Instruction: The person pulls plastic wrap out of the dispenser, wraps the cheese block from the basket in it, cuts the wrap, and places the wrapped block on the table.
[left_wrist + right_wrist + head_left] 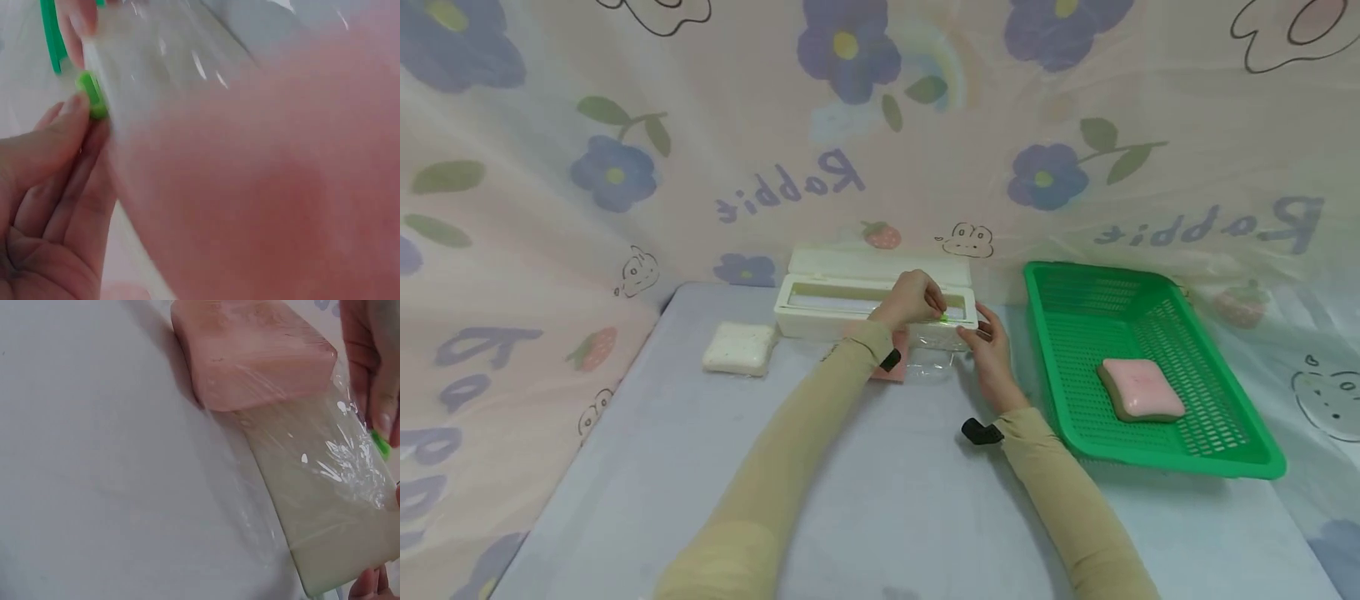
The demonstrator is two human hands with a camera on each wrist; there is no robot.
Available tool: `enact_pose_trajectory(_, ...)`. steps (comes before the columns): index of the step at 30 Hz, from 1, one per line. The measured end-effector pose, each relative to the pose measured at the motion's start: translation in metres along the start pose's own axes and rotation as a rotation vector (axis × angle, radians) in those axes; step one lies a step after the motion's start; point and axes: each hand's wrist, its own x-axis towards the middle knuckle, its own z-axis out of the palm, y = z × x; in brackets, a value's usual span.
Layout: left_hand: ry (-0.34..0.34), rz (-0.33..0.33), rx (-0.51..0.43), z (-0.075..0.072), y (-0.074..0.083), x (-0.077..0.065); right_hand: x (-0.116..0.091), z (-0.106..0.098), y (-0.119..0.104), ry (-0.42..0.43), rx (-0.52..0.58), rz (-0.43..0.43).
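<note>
the left hand [913,298] pinches a green slider [92,97] between thumb and fingers at the front rim of a white box [820,322], whose right end the right hand [994,358] grips. clear film [337,464] drapes down the box's front, over a pink block [256,359] just before it.

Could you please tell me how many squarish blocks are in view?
3: a white block left of the box, a pink-topped block inside the green basket, and a pink block in front of the box.

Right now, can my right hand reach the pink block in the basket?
Probably yes: the block lies in the open basket near the right hand, though that hand must first leave the box.
</note>
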Motion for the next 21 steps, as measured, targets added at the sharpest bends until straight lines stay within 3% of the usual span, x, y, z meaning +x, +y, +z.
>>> enact_pose_trajectory(5, -0.009, -0.043, -0.012, -0.012, -0.008, -0.009, 0.001, 0.0, 0.0, -0.008, -0.004, -0.005)
enact_pose_trajectory(13, -0.005, -0.044, 0.032, -0.028, -0.015, -0.022, -0.001, 0.006, 0.0, -0.024, 0.005, 0.007)
enact_pose_trajectory(21, 0.019, -0.063, 0.066, -0.062, -0.039, -0.041, 0.0, 0.0, -0.001, 0.005, -0.001, 0.021)
